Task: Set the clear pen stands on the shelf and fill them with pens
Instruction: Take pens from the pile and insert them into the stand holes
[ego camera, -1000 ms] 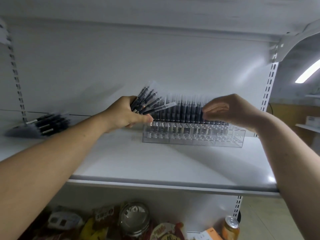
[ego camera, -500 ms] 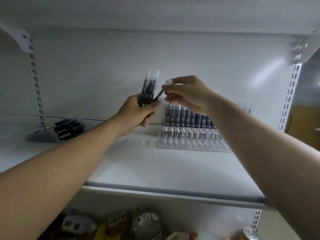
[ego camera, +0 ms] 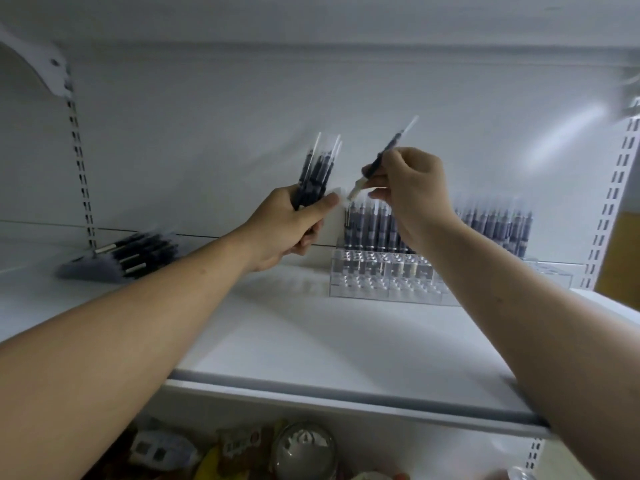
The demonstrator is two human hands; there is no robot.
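Observation:
A clear stepped pen stand (ego camera: 384, 278) stands at the back of the white shelf (ego camera: 311, 341), its rear rows holding several dark pens (ego camera: 367, 226). More standing pens (ego camera: 498, 230) show to the right behind my forearm. My left hand (ego camera: 287, 233) grips an upright bundle of dark pens (ego camera: 317, 171) left of the stand. My right hand (ego camera: 408, 192) pinches a single dark pen (ego camera: 384, 157), tilted with its pale tip pointing down-left above the stand's left end.
A loose pile of dark pens (ego camera: 128, 254) lies on the shelf at the left, near a slotted upright (ego camera: 81, 174). Another slotted upright (ego camera: 613, 202) bounds the right side. Packaged goods and a round lid (ego camera: 304, 448) sit on the lower shelf.
My right hand has drawn one pen away from the bundle and moved right with it, tilting it above the stand. The left hand keeps the bundle upright. The view shifted slightly.

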